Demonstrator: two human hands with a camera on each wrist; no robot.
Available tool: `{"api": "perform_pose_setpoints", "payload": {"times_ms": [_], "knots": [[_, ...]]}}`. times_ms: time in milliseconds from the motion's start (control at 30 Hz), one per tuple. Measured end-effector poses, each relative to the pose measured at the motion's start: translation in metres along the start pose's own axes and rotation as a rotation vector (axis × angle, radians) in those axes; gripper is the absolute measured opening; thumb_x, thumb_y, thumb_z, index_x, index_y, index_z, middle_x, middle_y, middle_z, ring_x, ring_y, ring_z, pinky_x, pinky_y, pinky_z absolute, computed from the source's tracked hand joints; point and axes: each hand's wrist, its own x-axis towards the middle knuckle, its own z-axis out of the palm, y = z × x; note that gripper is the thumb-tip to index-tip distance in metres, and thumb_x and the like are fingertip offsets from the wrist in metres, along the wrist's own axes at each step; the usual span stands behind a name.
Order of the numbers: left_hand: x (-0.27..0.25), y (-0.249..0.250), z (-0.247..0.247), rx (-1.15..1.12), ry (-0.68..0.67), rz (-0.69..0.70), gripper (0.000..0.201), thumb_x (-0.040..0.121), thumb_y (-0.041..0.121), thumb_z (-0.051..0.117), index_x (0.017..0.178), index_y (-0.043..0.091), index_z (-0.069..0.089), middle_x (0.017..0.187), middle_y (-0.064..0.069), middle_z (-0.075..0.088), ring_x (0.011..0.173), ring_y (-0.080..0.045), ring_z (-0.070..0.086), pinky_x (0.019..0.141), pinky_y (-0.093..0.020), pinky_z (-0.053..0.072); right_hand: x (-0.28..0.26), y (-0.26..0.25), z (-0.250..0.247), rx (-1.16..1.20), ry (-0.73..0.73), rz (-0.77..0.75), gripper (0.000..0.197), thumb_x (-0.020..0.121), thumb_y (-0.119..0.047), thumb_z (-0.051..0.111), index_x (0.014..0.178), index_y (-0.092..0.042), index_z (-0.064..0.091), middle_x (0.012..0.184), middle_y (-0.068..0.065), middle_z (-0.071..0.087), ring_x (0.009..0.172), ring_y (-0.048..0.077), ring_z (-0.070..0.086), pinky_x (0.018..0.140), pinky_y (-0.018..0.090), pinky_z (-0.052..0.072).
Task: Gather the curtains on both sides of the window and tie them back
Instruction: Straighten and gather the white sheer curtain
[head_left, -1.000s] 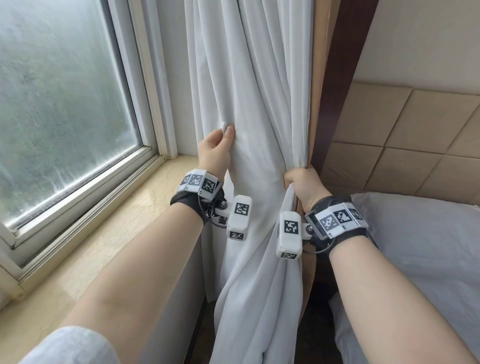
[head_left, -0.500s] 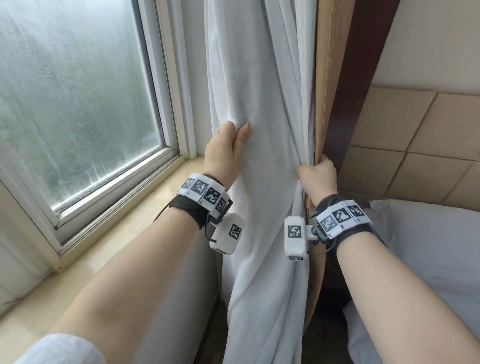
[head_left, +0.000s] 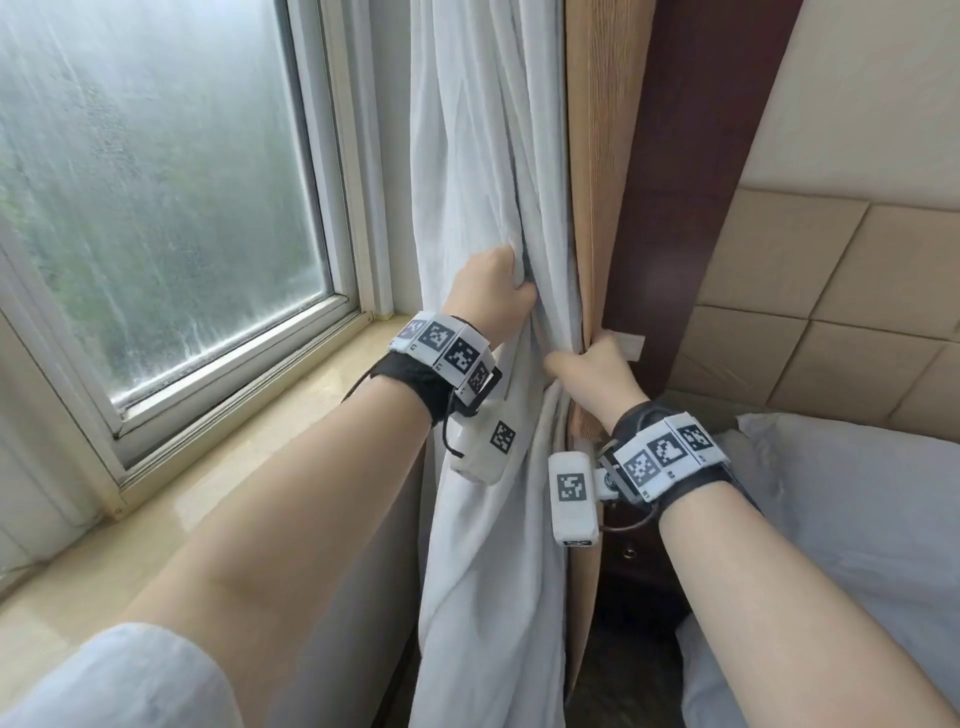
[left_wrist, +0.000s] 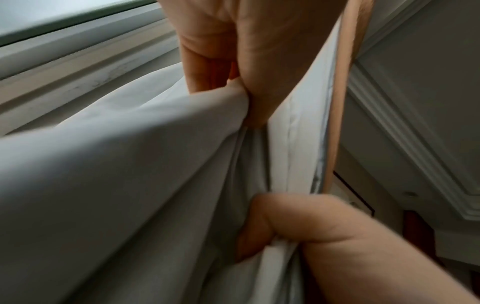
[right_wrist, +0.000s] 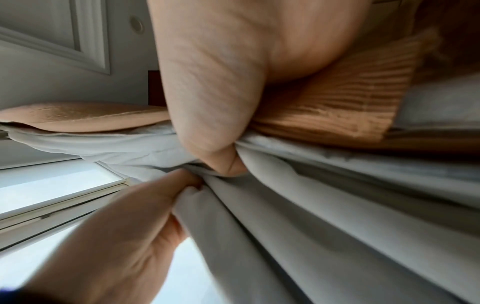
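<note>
The white curtain (head_left: 483, 156) hangs bunched at the right side of the window (head_left: 156, 182), with the left hand (head_left: 488, 296) closing its fingers around the folds and the right hand (head_left: 592, 374) just beside it gripping the curtain edge together with the tan drape (head_left: 592, 156), near the bed (head_left: 857, 519).

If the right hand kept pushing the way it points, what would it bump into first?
The right hand already grips the white curtain and the tan curtain. Going on forward, it would probably press that bunched cloth against the dark wood post just behind, though the depth is hard to judge.
</note>
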Motion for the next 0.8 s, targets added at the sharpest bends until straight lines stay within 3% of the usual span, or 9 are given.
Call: {"api": "perform_pose_setpoints", "payload": {"times_ms": [133, 233, 300, 367, 433, 467, 600, 700, 800], "knots": [[0.005, 0.006, 0.007, -0.05, -0.115, -0.061, 0.041, 0.08, -0.003, 0.041, 0.052, 0.016, 0.017, 0.051, 0.0, 0.019, 0.05, -0.016, 0.021, 0.041, -0.017, 0.016, -0.001, 0.001, -0.005, 0.018, -0.075, 0.005, 0.042, 0.079, -0.02, 0.066, 0.118, -0.01, 0.053, 0.095, -0.001, 0.062, 0.091, 0.015, 0.06, 0.078, 0.026, 0.044], [0.005, 0.005, 0.011, -0.099, -0.243, -0.125, 0.026, 0.077, -0.001, 0.036, 0.052, 0.008, 0.033, 0.051, -0.017, 0.045, 0.052, -0.027, 0.049, 0.048, -0.029, 0.036, 0.002, 0.001, -0.009, -0.008, -0.177, 0.031, 0.084, 0.066, -0.042, 0.079, 0.134, -0.016, 0.038, 0.12, -0.003, 0.057, 0.109, 0.015, 0.056, 0.093, 0.03, 0.045], [0.003, 0.007, 0.013, -0.155, -0.273, -0.148, 0.024, 0.076, 0.002, 0.033, 0.062, -0.004, 0.051, 0.07, -0.031, 0.063, 0.065, -0.035, 0.066, 0.059, -0.043, 0.053, 0.005, 0.001, -0.011, -0.073, -0.181, 0.03, 0.097, 0.06, -0.049, 0.081, 0.136, -0.014, 0.032, 0.126, -0.003, 0.054, 0.114, 0.016, 0.053, 0.098, 0.034, 0.045], [0.0, 0.012, 0.013, -0.163, -0.251, -0.151, 0.026, 0.078, -0.001, 0.032, 0.059, -0.007, 0.049, 0.067, -0.027, 0.063, 0.06, -0.023, 0.067, 0.057, -0.036, 0.054, 0.006, 0.0, -0.01, -0.124, -0.144, 0.024, 0.094, 0.065, -0.044, 0.08, 0.136, -0.011, 0.029, 0.125, -0.002, 0.054, 0.114, 0.016, 0.053, 0.094, 0.032, 0.045], [-0.002, 0.02, 0.013, -0.135, -0.198, -0.136, 0.032, 0.08, -0.006, 0.032, 0.049, 0.006, 0.034, 0.054, -0.011, 0.05, 0.037, -0.003, 0.047, 0.038, -0.014, 0.035, 0.006, -0.002, -0.006, -0.171, -0.105, 0.018, 0.088, 0.068, -0.041, 0.078, 0.133, -0.009, 0.028, 0.123, 0.003, 0.054, 0.113, 0.02, 0.054, 0.091, 0.034, 0.047], [-0.003, 0.023, 0.014, -0.116, -0.172, -0.126, 0.036, 0.08, -0.007, 0.032, 0.05, 0.011, 0.029, 0.051, -0.006, 0.04, 0.033, -0.005, 0.036, 0.035, -0.009, 0.024, 0.006, -0.003, -0.003, -0.187, -0.085, 0.019, 0.087, 0.069, -0.042, 0.077, 0.132, -0.008, 0.028, 0.123, 0.005, 0.054, 0.112, 0.023, 0.054, 0.091, 0.036, 0.047], [-0.006, 0.025, 0.02, -0.141, -0.105, -0.117, 0.041, 0.082, -0.007, 0.034, 0.052, 0.018, 0.018, 0.051, 0.0, 0.017, 0.035, -0.007, 0.018, 0.035, -0.011, 0.014, 0.008, -0.002, 0.001, -0.209, 0.004, -0.005, 0.064, 0.079, -0.038, 0.066, 0.126, -0.008, 0.035, 0.117, 0.009, 0.059, 0.108, 0.03, 0.057, 0.087, 0.035, 0.048], [-0.009, 0.019, 0.028, -0.249, -0.035, -0.138, 0.041, 0.086, 0.0, 0.039, 0.053, 0.017, 0.021, 0.051, 0.0, 0.02, 0.034, -0.005, 0.019, 0.039, -0.013, 0.018, 0.011, 0.0, -0.003, -0.25, -0.005, -0.041, 0.05, 0.085, -0.024, 0.053, 0.13, -0.009, 0.037, 0.117, 0.012, 0.061, 0.109, 0.033, 0.056, 0.092, 0.038, 0.047], [-0.015, 0.011, 0.036, -0.341, 0.036, -0.153, 0.026, 0.086, 0.018, 0.045, 0.061, 0.012, 0.042, 0.059, -0.006, 0.036, 0.053, -0.012, 0.035, 0.053, -0.023, 0.032, 0.015, 0.003, -0.006, -0.271, -0.039, -0.064, 0.054, 0.084, -0.019, 0.051, 0.136, -0.012, 0.037, 0.121, 0.011, 0.06, 0.112, 0.033, 0.055, 0.095, 0.038, 0.046]]}}
